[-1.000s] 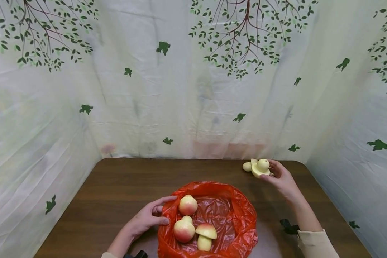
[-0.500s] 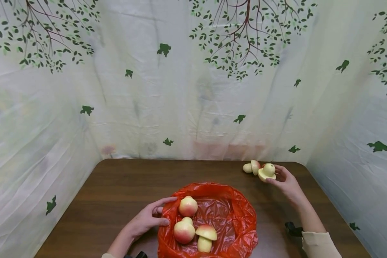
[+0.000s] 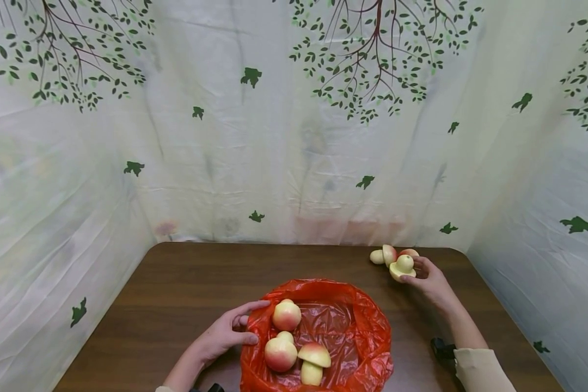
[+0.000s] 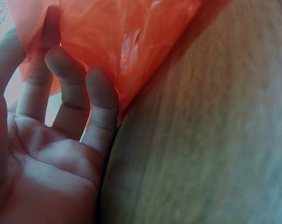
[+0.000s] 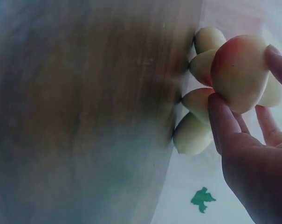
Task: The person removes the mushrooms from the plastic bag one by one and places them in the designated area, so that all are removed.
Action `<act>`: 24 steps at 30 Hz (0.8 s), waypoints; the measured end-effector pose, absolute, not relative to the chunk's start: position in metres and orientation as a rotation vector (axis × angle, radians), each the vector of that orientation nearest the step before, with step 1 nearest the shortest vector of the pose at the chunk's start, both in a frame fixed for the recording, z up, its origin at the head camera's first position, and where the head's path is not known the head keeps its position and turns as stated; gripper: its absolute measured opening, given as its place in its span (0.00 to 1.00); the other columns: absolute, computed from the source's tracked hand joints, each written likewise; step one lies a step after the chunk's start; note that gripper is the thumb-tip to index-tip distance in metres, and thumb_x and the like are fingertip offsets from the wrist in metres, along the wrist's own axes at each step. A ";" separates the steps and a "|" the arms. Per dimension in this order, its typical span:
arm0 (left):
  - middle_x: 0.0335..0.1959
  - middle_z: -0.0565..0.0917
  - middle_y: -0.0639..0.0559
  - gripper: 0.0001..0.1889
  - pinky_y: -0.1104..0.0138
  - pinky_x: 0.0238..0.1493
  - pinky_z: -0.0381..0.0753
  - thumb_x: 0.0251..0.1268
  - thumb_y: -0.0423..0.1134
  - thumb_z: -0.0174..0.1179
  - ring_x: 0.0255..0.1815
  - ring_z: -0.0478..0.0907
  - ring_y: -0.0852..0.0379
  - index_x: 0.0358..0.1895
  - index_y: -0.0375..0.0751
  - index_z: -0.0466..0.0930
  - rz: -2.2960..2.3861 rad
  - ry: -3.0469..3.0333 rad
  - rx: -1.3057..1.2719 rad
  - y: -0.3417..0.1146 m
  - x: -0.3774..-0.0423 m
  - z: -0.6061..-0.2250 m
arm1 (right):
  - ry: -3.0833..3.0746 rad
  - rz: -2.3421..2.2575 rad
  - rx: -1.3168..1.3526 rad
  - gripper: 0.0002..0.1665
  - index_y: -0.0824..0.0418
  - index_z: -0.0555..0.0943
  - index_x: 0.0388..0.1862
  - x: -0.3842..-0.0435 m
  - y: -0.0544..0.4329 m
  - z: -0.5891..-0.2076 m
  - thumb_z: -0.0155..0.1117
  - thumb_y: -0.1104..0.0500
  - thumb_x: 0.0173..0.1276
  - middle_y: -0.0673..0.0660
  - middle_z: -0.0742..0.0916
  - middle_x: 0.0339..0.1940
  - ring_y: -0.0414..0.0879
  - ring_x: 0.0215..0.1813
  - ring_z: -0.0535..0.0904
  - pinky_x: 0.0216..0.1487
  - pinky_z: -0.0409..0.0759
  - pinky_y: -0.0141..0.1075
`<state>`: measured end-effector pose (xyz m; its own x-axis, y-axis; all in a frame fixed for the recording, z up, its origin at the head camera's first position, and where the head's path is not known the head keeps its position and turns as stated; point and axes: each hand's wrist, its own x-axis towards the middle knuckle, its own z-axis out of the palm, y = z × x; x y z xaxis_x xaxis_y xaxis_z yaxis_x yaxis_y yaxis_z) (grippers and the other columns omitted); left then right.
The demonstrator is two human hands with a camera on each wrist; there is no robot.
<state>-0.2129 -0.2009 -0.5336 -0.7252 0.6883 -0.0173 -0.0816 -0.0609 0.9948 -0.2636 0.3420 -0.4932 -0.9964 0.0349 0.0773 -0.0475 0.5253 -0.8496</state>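
My right hand (image 3: pixel 433 286) pinches a toy mushroom (image 3: pixel 403 267) by its cap, stem pointing up. In the right wrist view, the rounded red-and-cream cap (image 5: pixel 238 72) of this mushroom lies between thumb and fingers. Just behind it, two more mushrooms lie on the table: one on its side (image 3: pixel 383 255), the other mostly hidden (image 3: pixel 410 252). My left hand (image 3: pixel 222 333) holds the left side of a red plastic bag (image 3: pixel 372 321), one fingertip showing through the film in the left wrist view. Inside are three mushrooms: an upper one (image 3: pixel 287 314), a lower-left one (image 3: pixel 280 354) and an upright one (image 3: pixel 314 356).
A brown wooden table (image 3: pixel 196 272) carries everything, its back edge close behind the loose mushrooms. A pale curtain (image 3: pixel 274 136) printed with leaves and branches encloses the table at the back and both sides.
My right hand has drawn the mushroom toward the front, uncovering the mushrooms behind it. The left hand and the bag have stayed in place.
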 end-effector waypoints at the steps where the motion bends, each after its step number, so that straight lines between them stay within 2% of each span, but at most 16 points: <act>1: 0.48 0.92 0.53 0.38 0.61 0.51 0.91 0.76 0.29 0.61 0.51 0.90 0.59 0.84 0.38 0.56 1.841 1.676 0.646 -0.201 -0.213 -0.534 | -2.671 1.495 0.008 0.42 0.71 0.67 0.76 -0.264 0.342 -0.494 0.75 0.55 0.72 0.77 0.77 0.73 0.69 0.68 0.77 0.50 0.77 0.24; 7: 0.48 0.92 0.53 0.37 0.61 0.50 0.91 0.77 0.30 0.61 0.51 0.90 0.58 0.84 0.38 0.57 1.840 1.678 0.641 -0.201 -0.212 -0.534 | -2.696 1.503 0.014 0.44 0.72 0.64 0.77 -0.269 0.343 -0.497 0.74 0.55 0.72 0.77 0.76 0.73 0.67 0.69 0.77 0.50 0.77 0.25; 12: 0.48 0.92 0.53 0.37 0.61 0.50 0.91 0.77 0.29 0.61 0.51 0.90 0.59 0.84 0.37 0.56 1.843 1.676 0.653 -0.201 -0.213 -0.533 | -2.682 1.519 0.072 0.42 0.73 0.67 0.75 -0.271 0.339 -0.499 0.75 0.59 0.71 0.74 0.79 0.70 0.58 0.66 0.78 0.52 0.77 0.25; 24: 0.47 0.92 0.53 0.37 0.62 0.49 0.91 0.77 0.30 0.61 0.49 0.90 0.59 0.84 0.37 0.57 1.843 1.677 0.662 -0.201 -0.213 -0.535 | -2.714 1.478 0.065 0.42 0.77 0.66 0.72 -0.273 0.336 -0.505 0.76 0.60 0.69 0.77 0.79 0.67 0.63 0.64 0.79 0.49 0.77 0.27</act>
<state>-0.2126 -0.2010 -0.5348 -0.7239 0.6899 -0.0088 -0.0737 -0.0647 0.9952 -0.2732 0.3361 -0.5045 -0.9978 -0.0128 0.0644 -0.0611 0.5423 -0.8380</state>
